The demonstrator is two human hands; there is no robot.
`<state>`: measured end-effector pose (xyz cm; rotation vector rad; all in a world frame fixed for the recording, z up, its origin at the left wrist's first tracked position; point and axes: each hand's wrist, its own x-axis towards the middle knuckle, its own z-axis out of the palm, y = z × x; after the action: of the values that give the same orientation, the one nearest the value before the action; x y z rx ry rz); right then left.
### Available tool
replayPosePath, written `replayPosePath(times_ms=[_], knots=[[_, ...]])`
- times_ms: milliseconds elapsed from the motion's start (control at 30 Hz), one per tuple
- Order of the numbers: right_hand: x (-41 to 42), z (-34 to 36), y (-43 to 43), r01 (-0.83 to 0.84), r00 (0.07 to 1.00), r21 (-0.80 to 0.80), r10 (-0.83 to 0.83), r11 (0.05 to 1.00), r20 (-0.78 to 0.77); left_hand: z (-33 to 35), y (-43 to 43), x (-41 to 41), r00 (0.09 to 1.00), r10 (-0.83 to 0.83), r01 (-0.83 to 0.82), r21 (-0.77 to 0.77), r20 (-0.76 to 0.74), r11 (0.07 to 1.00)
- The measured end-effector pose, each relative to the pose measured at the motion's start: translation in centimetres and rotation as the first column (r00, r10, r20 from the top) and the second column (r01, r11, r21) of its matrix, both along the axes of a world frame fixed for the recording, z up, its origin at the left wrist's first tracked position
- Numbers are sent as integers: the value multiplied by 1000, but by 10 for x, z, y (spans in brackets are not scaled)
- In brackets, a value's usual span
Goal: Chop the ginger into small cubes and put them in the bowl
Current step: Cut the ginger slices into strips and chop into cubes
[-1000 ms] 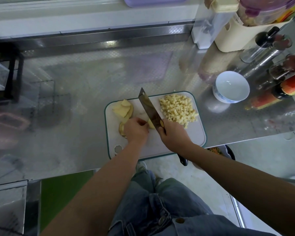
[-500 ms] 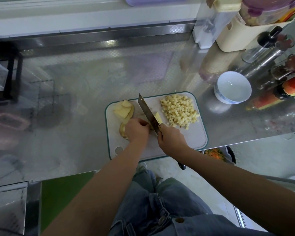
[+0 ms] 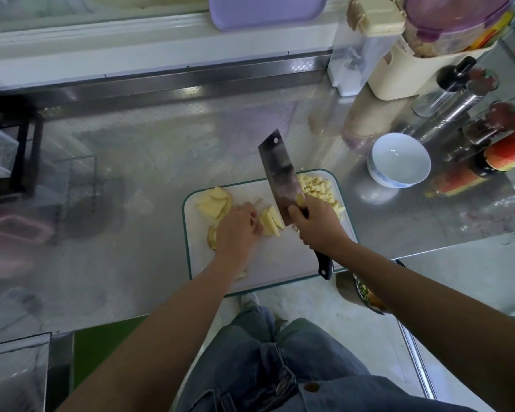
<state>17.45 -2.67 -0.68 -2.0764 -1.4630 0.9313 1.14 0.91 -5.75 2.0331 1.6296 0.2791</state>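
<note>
A white cutting board (image 3: pixel 268 263) with a green rim lies on the steel counter. Ginger strips (image 3: pixel 270 222) lie at its middle, and my left hand (image 3: pixel 237 230) holds them at their left end with curled fingers. My right hand (image 3: pixel 318 226) grips the handle of a cleaver (image 3: pixel 278 176), whose blade is lifted and tilted, with a bit of ginger stuck to it. A heap of small ginger cubes (image 3: pixel 318 188) lies at the board's far right, partly behind the blade. Ginger slices (image 3: pixel 213 202) are stacked at the far left. The empty white bowl (image 3: pixel 398 159) stands right of the board.
Sauce bottles (image 3: pixel 506 154), a steel grinder (image 3: pixel 449 105) and a cream container (image 3: pixel 414 66) crowd the counter's right back. A lilac tray (image 3: pixel 265 8) leans on the back ledge. A bowl of chopped greens (image 3: pixel 366 295) sits below the counter's front edge.
The cleaver has risen off the board and swung right, showing its flat side. The cut ginger strips now lie exposed beside my left hand, which stays in place.
</note>
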Motion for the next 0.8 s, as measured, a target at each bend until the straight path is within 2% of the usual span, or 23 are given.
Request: replayPosePath(times_ms=[67, 133, 233, 333, 467, 600, 700, 800], knots=[[7, -2, -3, 43, 999, -26, -44, 999, -28, 4, 9, -3, 937, -318, 330, 73, -144, 941], [11, -4, -8, 55, 998, -44, -56, 998, -26, 6, 17, 0, 803, -534, 558, 22, -265, 829], [14, -10, -15, 79, 996, -64, -80, 995, -24, 5, 26, 7, 648, -637, 682, -53, -418, 729], [17, -14, -19, 85, 996, -96, -88, 992, -30, 4, 32, 10, 600, -654, 726, -30, -461, 687], [18, -15, -21, 59, 998, -105, -62, 993, -25, 6, 31, 11, 625, -617, 702, -3, -478, 713], [14, -11, -20, -16, 1000, -99, 18, 995, 23, 0, 17, 7, 775, -452, 518, 34, -442, 855], [11, -11, -20, -97, 992, -115, 106, 989, 74, -4, 1, 6, 860, -318, 385, 96, -400, 918], [10, -13, -21, -144, 980, -99, 156, 985, 127, -3, -8, 7, 950, -192, 232, 147, -245, 962]])
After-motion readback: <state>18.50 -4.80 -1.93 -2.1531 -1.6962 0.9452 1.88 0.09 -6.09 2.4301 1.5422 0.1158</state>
